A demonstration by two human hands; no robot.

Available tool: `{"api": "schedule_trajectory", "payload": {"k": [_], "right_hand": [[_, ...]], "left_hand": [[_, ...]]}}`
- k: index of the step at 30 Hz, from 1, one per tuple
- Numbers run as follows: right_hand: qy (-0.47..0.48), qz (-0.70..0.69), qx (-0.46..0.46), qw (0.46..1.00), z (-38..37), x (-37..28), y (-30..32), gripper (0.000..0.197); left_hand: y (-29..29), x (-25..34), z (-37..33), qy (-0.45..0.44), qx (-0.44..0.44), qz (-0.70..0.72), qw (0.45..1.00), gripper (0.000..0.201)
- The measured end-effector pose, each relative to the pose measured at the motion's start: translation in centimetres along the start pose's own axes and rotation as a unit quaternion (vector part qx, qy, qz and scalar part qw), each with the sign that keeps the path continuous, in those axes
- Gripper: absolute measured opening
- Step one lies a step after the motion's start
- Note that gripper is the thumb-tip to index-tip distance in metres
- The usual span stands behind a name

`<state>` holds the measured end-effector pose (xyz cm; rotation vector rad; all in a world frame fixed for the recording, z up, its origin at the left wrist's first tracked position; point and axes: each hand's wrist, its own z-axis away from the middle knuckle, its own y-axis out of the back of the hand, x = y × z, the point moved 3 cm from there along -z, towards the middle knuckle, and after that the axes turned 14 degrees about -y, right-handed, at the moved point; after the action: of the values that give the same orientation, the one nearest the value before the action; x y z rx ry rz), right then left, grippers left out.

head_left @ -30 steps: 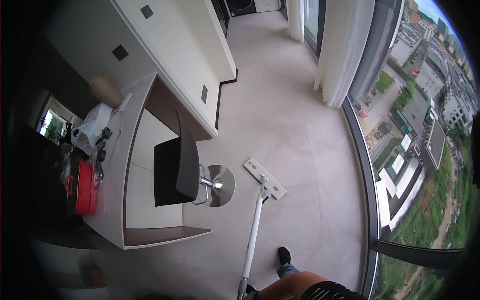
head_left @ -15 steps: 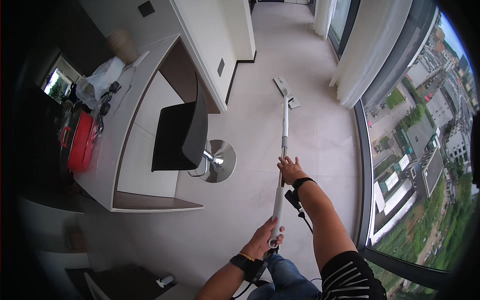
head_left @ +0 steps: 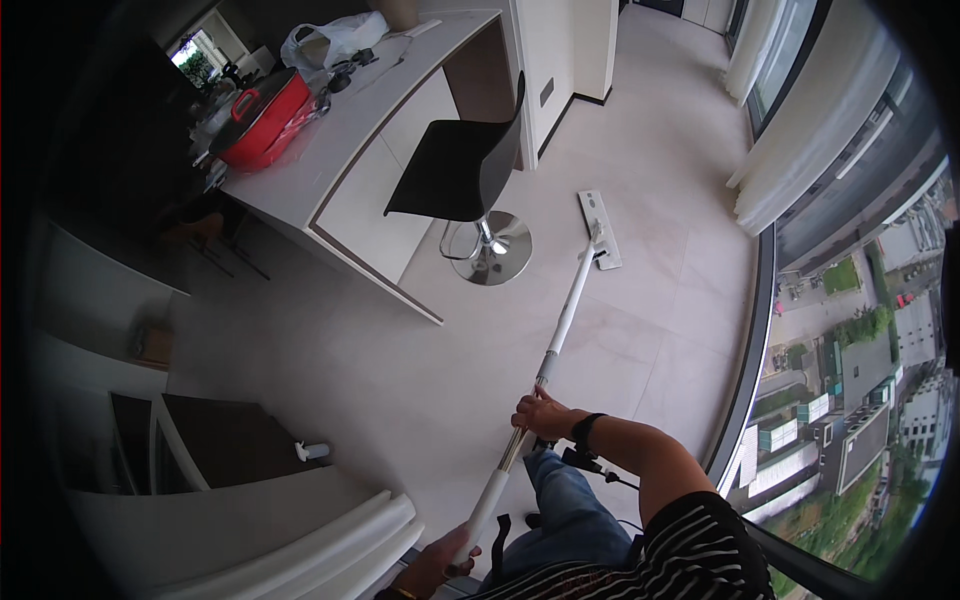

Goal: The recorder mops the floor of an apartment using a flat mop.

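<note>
A flat mop with a long white and metal pole point(head_left: 568, 315) slants from the lower middle up to its white, rectangular head point(head_left: 588, 207), which lies on the pale tiled floor to the right of the bar stool's base. My left hand point(head_left: 440, 558) is closed around the white grip at the lower end of the pole, partly cut off by the lower edge. Farther up, my right hand point(head_left: 543, 412) has its fingers wrapped around the metal part of the pole.
A black bar stool point(head_left: 455, 165) with a round chrome base stands by a counter point(head_left: 345, 160) bearing a red pan point(head_left: 262, 125) and a plastic bag point(head_left: 330, 38). White curtains point(head_left: 825, 115) and a tall window line the right. A white spray bottle point(head_left: 313, 452) rests on a dark surface at lower left.
The view has turned left. Both hands have shifted left and lower with the pole, which now leans more. The mop head lies nearer the stool's base, and my right hand's fingers have closed.
</note>
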<state>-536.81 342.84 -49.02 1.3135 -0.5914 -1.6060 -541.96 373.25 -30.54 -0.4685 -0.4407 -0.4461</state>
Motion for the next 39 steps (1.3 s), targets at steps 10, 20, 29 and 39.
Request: {"api": "schedule_trajectory", "payload": {"k": [10,20,29,39], "right_hand": [[0.354,-0.2,-0.241,0.882,10.3,-36.8,-10.5,0.019],[-0.101,0.068,-0.063,0.991,5.5,-12.7,-9.1,0.017],[-0.013,0.143,-0.144,0.979,4.9,-17.0,-11.8,0.02],[0.451,-0.064,-0.368,0.811,19.4,-47.4,-22.2,0.018]], "left_hand": [[6.8,-13.4,37.1,0.096,0.145,-0.069,0.982,0.042],[4.6,-15.0,11.1,-0.02,-0.044,0.091,0.995,0.052],[6.7,-16.0,16.0,-0.098,0.066,-0.076,0.99,0.057],[-5.1,-33.0,46.4,0.098,0.392,0.179,0.897,0.049]]}}
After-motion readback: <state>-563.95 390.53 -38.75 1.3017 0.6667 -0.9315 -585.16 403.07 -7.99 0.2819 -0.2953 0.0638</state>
